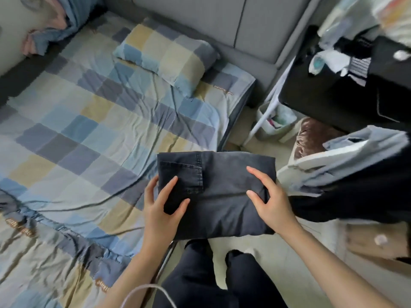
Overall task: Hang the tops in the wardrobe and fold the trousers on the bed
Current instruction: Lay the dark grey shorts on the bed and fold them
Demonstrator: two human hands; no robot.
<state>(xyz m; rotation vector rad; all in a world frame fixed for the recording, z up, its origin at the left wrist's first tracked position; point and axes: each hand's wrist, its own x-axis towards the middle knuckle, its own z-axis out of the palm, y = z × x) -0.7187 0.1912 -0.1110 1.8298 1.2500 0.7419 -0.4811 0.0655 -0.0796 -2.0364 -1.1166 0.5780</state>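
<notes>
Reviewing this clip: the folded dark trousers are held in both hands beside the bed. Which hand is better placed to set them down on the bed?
Probably the left hand. It grips the folded trousers at the edge nearest the bed; the right hand holds the side over the floor.

Folded trousers [222, 192] held between both hands, left hand [163, 204] on their left edge, right hand [270, 202] on their right edge, over the bed's [73, 121] near right corner. Pillow [166, 56] lies on the bed beyond and left of the grip. Right of the grip a heap of clothes [347, 170], with a bin [277, 121] on the floor beyond it.
</notes>
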